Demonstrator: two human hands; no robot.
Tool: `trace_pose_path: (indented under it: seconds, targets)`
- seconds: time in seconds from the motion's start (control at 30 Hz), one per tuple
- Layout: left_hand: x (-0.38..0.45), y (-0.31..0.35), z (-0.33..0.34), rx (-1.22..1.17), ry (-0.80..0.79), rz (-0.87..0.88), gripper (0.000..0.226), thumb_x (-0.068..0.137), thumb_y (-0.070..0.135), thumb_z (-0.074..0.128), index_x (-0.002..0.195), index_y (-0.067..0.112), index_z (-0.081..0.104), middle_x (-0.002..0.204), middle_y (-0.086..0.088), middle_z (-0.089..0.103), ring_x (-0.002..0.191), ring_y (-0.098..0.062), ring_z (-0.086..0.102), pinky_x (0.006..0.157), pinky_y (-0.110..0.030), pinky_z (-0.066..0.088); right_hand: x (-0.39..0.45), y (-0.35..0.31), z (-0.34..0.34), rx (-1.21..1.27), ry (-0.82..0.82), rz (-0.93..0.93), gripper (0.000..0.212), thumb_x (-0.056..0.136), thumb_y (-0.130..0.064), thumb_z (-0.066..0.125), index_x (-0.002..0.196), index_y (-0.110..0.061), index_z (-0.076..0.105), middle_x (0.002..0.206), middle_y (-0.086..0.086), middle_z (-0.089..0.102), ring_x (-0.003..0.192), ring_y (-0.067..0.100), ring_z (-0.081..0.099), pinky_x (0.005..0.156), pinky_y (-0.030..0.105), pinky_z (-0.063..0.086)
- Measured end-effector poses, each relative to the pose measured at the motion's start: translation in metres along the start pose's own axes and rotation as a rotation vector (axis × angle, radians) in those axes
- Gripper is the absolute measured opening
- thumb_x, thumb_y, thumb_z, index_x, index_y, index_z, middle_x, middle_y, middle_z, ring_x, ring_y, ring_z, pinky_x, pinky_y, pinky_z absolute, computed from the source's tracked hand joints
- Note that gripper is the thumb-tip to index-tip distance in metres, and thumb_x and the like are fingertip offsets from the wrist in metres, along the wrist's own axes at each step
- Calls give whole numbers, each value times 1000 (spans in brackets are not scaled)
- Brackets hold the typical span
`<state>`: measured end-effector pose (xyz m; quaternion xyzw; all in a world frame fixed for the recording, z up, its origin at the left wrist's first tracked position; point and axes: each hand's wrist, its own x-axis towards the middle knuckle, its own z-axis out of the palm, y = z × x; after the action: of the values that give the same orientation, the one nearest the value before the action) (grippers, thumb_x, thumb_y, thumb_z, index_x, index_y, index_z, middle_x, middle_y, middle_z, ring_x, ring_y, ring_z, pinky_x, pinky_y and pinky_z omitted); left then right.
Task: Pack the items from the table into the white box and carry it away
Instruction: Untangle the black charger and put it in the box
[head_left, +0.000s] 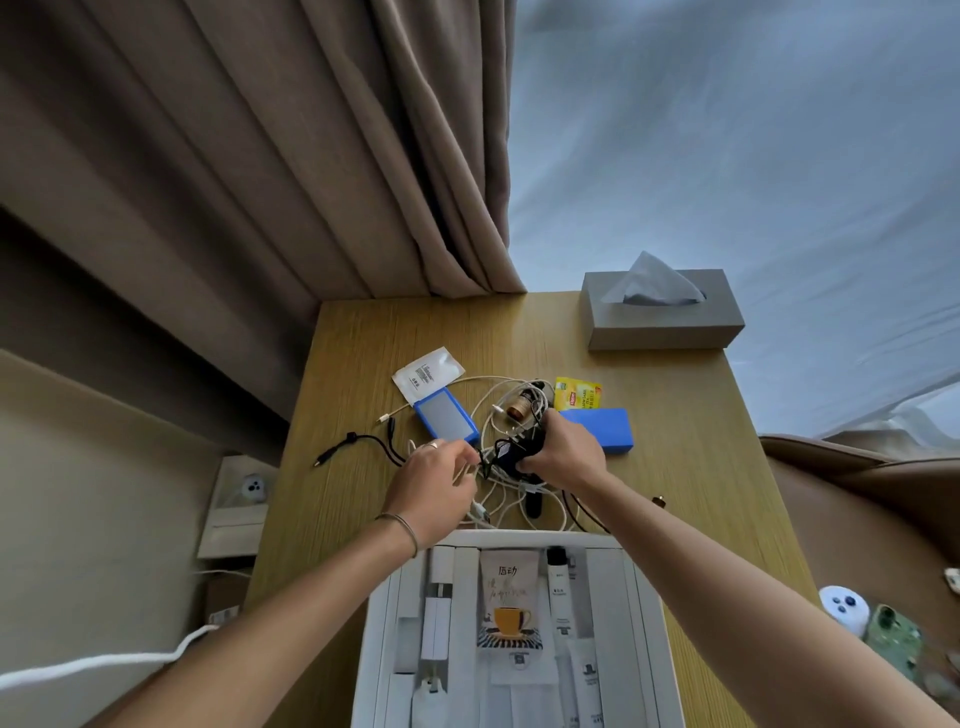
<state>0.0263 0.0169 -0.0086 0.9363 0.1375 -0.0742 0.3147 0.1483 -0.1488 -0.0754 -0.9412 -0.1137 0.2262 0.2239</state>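
Observation:
The white box (644, 623) sits at the table's near edge, holding a coffee sachet (509, 603), tubes and white packets. Beyond it lies a tangle of white and black cables (511, 491). My right hand (563, 452) is shut on a small black device (511, 452) in the tangle. My left hand (434, 483) pinches white cable strands just left of it. Further back lie a blue power bank (447, 415), a blue block (602, 423), a yellow tea bag (576, 393), a white sachet (427, 375) and a brass-coloured piece (517, 408).
A grey tissue box (662, 322) stands at the table's far right corner. Brown curtains hang behind on the left, a pale curtain on the right. A brown armchair (857, 499) with phones on it is at the right. A wall socket (244, 493) is low on the left.

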Motion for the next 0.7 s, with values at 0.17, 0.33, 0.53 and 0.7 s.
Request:
trace_pose_path:
  seconds: [0.17,0.33,0.53,0.7]
  targets:
    - [3,7,10,-85,11,93,68,84,31,69,144,33,37,133,1,49,123,-15,46,95,-30,45,-26,-12,-27,237,86,-52,41,68,-42,87,94,-28,59,85,-11,69,79,12,69,71,37,60]
    - [2,29,17,-239,31,255,115,67,52,82,151,55,4,146,21,24,123,0,37,93,-29,44,-61,-33,-62,371,90,-103,32,73,-46,83,91,-23,69,76,-10,72,68,5,69,61,29,58]
    - [1,54,12,-458,202,204,65,69,39,76,129,38,50,118,6,54,105,-15,61,84,-35,57,-87,-42,-77,604,21,-224,21,89,-46,67,88,-26,73,73,-8,73,67,4,68,60,24,52]
    - [-12,59,-14,-768,97,200,40,76,17,76,112,22,58,103,2,63,94,-14,64,79,-30,55,-83,-30,-73,704,-6,-285,46,86,2,60,120,-27,68,109,-10,66,97,6,62,81,27,55]
